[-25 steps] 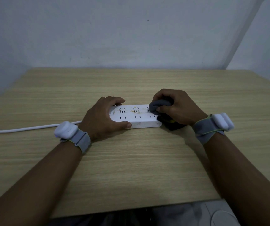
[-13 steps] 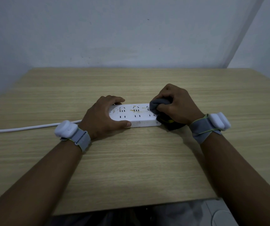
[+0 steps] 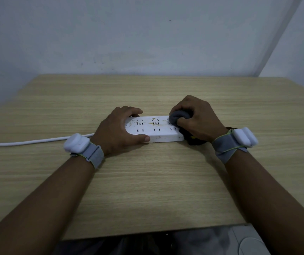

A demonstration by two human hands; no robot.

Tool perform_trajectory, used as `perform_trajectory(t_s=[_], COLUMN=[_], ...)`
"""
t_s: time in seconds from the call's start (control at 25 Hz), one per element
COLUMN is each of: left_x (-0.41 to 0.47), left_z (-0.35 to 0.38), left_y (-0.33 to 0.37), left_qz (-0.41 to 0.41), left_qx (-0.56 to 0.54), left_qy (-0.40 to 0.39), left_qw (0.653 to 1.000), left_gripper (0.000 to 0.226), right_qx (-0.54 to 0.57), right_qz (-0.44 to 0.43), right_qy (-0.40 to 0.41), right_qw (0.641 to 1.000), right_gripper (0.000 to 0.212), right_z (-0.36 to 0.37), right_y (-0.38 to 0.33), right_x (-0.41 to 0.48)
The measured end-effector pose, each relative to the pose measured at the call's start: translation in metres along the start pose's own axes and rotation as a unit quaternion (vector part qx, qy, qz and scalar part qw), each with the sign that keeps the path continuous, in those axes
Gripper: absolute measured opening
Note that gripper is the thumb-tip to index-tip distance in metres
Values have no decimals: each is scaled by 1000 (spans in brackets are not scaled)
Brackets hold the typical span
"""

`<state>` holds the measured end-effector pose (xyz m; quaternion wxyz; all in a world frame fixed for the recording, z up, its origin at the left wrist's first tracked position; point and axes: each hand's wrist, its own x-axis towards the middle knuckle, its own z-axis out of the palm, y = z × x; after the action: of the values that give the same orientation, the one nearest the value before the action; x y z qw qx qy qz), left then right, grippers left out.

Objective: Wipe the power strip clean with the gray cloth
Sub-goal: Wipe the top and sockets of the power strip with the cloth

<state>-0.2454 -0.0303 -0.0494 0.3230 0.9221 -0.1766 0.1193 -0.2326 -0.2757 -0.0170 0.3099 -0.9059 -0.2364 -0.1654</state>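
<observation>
Dimly lit, from the head camera. Lying flat on the wooden table (image 3: 147,190): white power strip (image 3: 156,132), with yellowish smears (image 3: 154,123) on its top face. Clamped at the strip's left end by the left hand (image 3: 118,133), fingers curled over the far edge, thumb pressed along the near side. Gripped in the right hand (image 3: 197,120) at the strip's right end: bunched gray cloth (image 3: 177,117), pressed onto the top face. Just right of the strip, under that hand, something dark, possibly more cloth. Running leftward from the strip's left end: white cable (image 3: 28,143). Strapped on gray bands: left wrist pod (image 3: 76,145), right wrist pod (image 3: 244,138).
</observation>
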Motion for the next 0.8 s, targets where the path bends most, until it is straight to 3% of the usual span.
perform_trajectory(t_s=[0.16,0.52,0.8], left_x=[0,3,-3], left_z=[0,-4,-20], left_y=[0,-6,-19], left_qz=[0,3,-31], left_qx=[2,20,69], left_qy=[-7,-45,-78], left_qw=[1000,999,994], left_gripper=[84,84,99], right_qx=[45,-1,-44], right_qz=[-2,60,28], right_qy=[-32,75,37], right_qw=[998,995,998], right_gripper=[21,23,27], right_z=[-1,5,6], right_y=[-4,16,20], right_x=[0,6,11])
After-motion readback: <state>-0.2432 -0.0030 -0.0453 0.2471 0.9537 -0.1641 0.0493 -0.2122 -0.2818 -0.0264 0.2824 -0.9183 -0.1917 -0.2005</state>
